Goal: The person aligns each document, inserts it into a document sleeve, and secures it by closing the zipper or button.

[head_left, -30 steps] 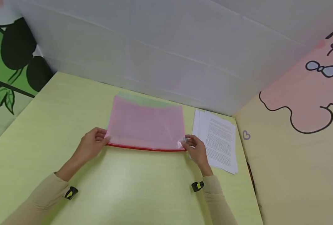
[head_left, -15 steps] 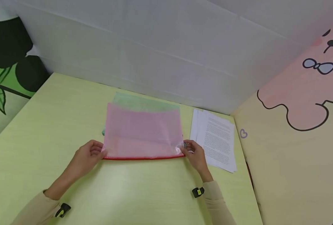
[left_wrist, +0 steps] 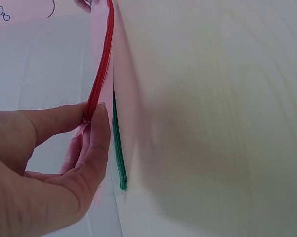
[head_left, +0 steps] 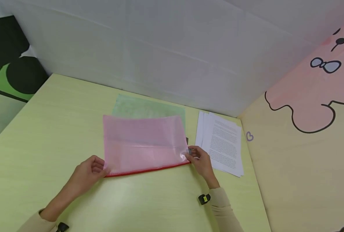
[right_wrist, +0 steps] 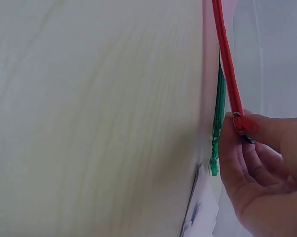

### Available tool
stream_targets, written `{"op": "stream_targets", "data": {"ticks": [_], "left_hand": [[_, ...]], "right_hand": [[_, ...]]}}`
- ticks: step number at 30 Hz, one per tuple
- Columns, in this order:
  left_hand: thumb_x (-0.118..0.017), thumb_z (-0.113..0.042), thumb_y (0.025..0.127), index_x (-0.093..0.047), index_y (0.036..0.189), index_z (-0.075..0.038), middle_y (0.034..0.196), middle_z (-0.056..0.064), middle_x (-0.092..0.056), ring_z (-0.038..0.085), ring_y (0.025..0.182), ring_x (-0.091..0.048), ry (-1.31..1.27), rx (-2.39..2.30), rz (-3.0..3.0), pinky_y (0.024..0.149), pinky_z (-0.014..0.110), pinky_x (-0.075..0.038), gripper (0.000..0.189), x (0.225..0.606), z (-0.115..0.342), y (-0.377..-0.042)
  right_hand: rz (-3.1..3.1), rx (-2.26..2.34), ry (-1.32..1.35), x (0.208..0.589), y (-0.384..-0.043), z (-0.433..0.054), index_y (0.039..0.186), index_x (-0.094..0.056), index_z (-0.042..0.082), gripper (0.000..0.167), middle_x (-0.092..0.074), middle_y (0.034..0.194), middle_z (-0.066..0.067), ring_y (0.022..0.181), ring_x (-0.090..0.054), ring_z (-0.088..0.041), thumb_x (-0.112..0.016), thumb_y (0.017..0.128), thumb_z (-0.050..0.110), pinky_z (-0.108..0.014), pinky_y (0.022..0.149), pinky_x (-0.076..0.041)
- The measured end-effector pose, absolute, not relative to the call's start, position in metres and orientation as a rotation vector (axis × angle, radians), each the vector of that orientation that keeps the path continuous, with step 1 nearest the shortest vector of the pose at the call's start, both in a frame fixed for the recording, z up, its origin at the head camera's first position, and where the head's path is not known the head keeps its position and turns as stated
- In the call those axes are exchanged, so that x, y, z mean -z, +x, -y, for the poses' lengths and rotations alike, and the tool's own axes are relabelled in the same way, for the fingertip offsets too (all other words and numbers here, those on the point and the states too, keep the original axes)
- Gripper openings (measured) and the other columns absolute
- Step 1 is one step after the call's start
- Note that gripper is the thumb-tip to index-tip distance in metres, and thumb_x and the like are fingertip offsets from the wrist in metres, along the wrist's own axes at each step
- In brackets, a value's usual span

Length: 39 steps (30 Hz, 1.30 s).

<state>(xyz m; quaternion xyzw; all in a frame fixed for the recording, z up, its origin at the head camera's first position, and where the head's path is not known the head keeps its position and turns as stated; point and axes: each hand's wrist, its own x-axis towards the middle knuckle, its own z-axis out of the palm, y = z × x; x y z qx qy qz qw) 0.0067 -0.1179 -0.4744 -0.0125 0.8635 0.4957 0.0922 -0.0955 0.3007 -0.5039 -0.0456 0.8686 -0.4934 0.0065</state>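
Observation:
A translucent pink zipper pouch [head_left: 142,141] with a red zipper along its near edge is held up by both hands. My left hand [head_left: 87,172] pinches its near left corner between thumb and fingers; in the left wrist view the fingers grip the end of the red zipper [left_wrist: 103,69]. At the near right corner, my right hand [head_left: 201,162] pinches the pouch beside the red zipper pull [right_wrist: 249,124]. Behind it a pale green zipper pouch [head_left: 151,108] lies on the table, partly hidden by the pink one. Its green zipper [right_wrist: 220,103] shows in both wrist views.
Several printed paper sheets [head_left: 225,145] lie in a loose stack at the right, close by the right hand. A white wall covering [head_left: 160,48] stands along the table's [head_left: 148,206] back edge. A wall with a pink cartoon figure [head_left: 314,96] borders the right side.
The pink pouch has come nearer to the body, uncovering more of the green pouch. Its left corner has dropped farther than the right, so the red zipper now slants. Both hands keep hold.

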Motion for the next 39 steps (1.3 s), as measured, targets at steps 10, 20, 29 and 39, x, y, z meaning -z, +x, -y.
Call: {"op": "stream_targets", "data": {"ticks": [10, 20, 29, 39], "left_hand": [[-0.082, -0.016, 0.089, -0.059, 0.102, 0.005, 0.088, 0.006, -0.069, 0.019, 0.08, -0.067, -0.12, -1.389, -2.614, 0.065, 0.024, -0.052, 0.034, 0.48, 0.116, 0.012], [-0.081, -0.017, 0.09, -0.059, 0.103, 0.005, 0.089, 0.006, -0.068, 0.021, 0.082, -0.067, -0.157, -1.37, -2.632, 0.067, 0.024, -0.052, 0.034, 0.483, 0.116, 0.013], [-0.081, -0.018, 0.09, -0.059, 0.103, 0.007, 0.089, 0.005, -0.067, 0.019, 0.081, -0.065, -0.132, -1.372, -2.636, 0.066, 0.024, -0.052, 0.035, 0.489, 0.11, 0.018], [-0.072, -0.019, 0.096, -0.067, 0.097, 0.003, 0.082, 0.001, -0.068, 0.017, 0.076, -0.063, -0.07, -1.341, -2.762, 0.066, 0.028, -0.052, 0.022, 0.493, 0.101, 0.026]], "right_hand": [[-2.665, 1.504, -0.052, 0.499, -0.095, -0.302, 0.123, -0.068, -0.001, 0.035, -0.073, 0.106, -0.014, 0.099, -0.07, -0.027, -0.078, 0.093, 0.013, -0.024, 0.08, -0.057], [-2.515, 1.453, -0.003, 0.493, -0.094, -0.306, 0.126, -0.066, -0.003, 0.037, -0.073, 0.111, -0.017, 0.099, -0.073, -0.027, -0.077, 0.092, 0.009, -0.027, 0.081, -0.057], [-2.552, 1.528, -0.043, 0.486, -0.1, -0.305, 0.116, -0.07, -0.003, 0.026, -0.071, 0.103, -0.017, 0.086, -0.073, -0.022, -0.076, 0.092, 0.003, -0.039, 0.075, -0.062], [-2.648, 1.423, -0.252, 0.478, -0.108, -0.312, 0.114, -0.071, -0.006, 0.024, -0.072, 0.103, -0.02, 0.093, -0.072, -0.029, -0.075, 0.093, 0.003, -0.031, 0.077, -0.061]]}}
